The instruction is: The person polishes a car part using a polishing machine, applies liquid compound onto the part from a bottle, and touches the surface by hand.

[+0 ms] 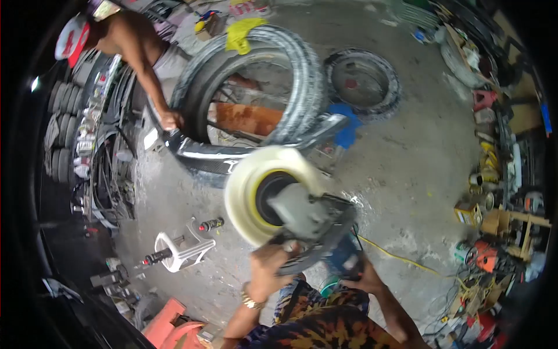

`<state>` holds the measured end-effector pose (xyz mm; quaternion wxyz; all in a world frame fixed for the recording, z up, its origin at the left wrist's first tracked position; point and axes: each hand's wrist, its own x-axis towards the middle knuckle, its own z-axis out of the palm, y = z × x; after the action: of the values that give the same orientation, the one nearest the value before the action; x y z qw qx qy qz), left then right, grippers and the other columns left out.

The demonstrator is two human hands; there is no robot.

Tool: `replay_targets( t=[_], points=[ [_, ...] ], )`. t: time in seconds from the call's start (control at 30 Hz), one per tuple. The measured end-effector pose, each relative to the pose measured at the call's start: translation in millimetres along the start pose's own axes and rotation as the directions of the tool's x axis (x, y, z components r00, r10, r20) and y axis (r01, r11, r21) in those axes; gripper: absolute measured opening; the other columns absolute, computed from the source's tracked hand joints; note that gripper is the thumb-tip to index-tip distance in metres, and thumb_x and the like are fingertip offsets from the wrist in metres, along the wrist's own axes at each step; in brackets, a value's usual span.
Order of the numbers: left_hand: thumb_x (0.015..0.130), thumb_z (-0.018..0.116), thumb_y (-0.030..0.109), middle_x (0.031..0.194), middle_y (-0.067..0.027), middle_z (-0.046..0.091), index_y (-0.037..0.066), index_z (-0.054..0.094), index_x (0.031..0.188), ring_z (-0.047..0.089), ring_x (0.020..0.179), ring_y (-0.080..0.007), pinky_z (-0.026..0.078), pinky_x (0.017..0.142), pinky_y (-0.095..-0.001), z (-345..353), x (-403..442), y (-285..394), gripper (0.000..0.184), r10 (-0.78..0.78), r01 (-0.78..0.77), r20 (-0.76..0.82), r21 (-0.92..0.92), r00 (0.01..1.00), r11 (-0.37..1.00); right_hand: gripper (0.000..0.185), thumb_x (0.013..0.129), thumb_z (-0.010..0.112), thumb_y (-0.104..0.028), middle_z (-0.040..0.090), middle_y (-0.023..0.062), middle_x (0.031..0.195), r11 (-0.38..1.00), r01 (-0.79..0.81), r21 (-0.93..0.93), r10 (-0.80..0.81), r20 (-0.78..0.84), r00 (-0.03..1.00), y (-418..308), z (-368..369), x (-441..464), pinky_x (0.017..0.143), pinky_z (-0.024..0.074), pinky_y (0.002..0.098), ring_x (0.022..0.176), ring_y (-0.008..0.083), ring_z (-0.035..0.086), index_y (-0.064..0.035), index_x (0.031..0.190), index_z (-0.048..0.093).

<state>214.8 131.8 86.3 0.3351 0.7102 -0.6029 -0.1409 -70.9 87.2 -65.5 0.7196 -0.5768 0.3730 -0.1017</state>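
Note:
A polishing machine (pixel 299 212) with a round, cream-coloured pad (pixel 241 200) is held in front of my body. My left hand (pixel 270 270), with a gold bracelet at the wrist, is closed round its front handle. Lower right, my right hand (pixel 366 276) grips the rear of the machine's blue body (pixel 343 259). Beyond the pad lies a glossy black curved part (pixel 215 152), resting against a stack of tyres (pixel 311 75). The pad overlaps the part's near edge in view; whether they touch cannot be told. A co-worker's hand (pixel 170 120) is on the part's left end.
A yellow cloth (pixel 244 35) hangs over the tyres, and another tyre (pixel 392 87) lies behind. A white plastic stool (pixel 171 256) and a bottle (pixel 211 224) are at left. A yellow cord (pixel 398 256) crosses the floor at right. Tools and boxes (pixel 468 213) line the right side.

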Motion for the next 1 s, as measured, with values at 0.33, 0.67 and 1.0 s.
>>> replay_targets(
  t=[0.33,0.67,1.0],
  points=[
    [0.055,0.069,0.004,0.058,-0.0090,0.054,0.004,0.054,0.059,0.054,0.049,-0.0263,0.042,0.048,-0.0335,-44,-45,-28,0.016,-0.069,0.049,-0.145,-0.140,0.987,0.989,0.090,0.062,0.089,-0.022,0.058,0.0162,0.116,0.988,-0.077,-0.136,0.088,0.076,0.993,-53,34,-8,0.093,0.0455,0.0358,0.109,0.0235,0.057,0.0006,0.132,0.036],
    [0.061,0.069,0.002,0.055,-0.0088,0.053,0.004,0.050,0.059,0.053,0.047,-0.0268,0.041,0.047,-0.0333,-88,-58,-72,0.019,-0.158,0.161,-0.319,-0.018,0.934,0.987,0.098,0.065,0.087,-0.030,0.050,0.0198,0.130,0.963,-0.085,-0.257,0.113,0.098,0.989,-92,91,30,0.103,0.0382,0.0360,0.122,0.0259,0.049,0.0051,0.138,0.032],
    [0.059,0.072,0.006,0.059,-0.0106,0.052,0.004,0.048,0.060,0.053,0.050,-0.0270,0.042,0.049,-0.0334,-70,-35,-72,0.024,-0.031,-0.025,-0.212,-0.255,0.977,0.967,0.091,0.063,0.088,-0.027,0.055,0.0199,0.120,0.961,-0.243,-0.135,0.235,-0.069,0.969,-116,77,-7,0.097,0.0443,0.0367,0.115,0.0250,0.055,0.0059,0.129,0.036]
  ],
)
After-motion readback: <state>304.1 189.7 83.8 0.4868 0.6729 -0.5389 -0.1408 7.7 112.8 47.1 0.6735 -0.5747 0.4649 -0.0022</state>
